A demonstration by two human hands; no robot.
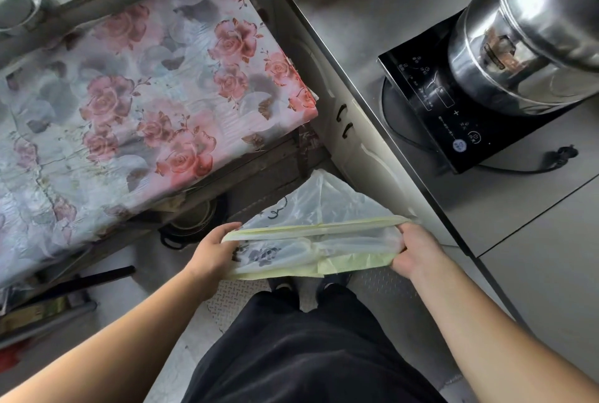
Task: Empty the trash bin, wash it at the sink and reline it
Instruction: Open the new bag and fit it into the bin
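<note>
A thin, see-through trash bag [319, 208] with a pale yellow-green drawstring hem is stretched between both hands above the floor. My left hand [217, 248] grips the left end of the hem. My right hand [416, 248] pinches the right end, and the mouth of the bag is pulled into a flat band. The body of the bag stands up behind the hem. No trash bin is in view, and neither is a sink.
A table under a rose-patterned cloth [139, 88] fills the left. The grey counter [534, 208] on the right carries a black induction cooker [453, 117] with a steel pot [531, 42]. White cabinet doors [353, 140] run below it. Pans [194, 217] sit under the table.
</note>
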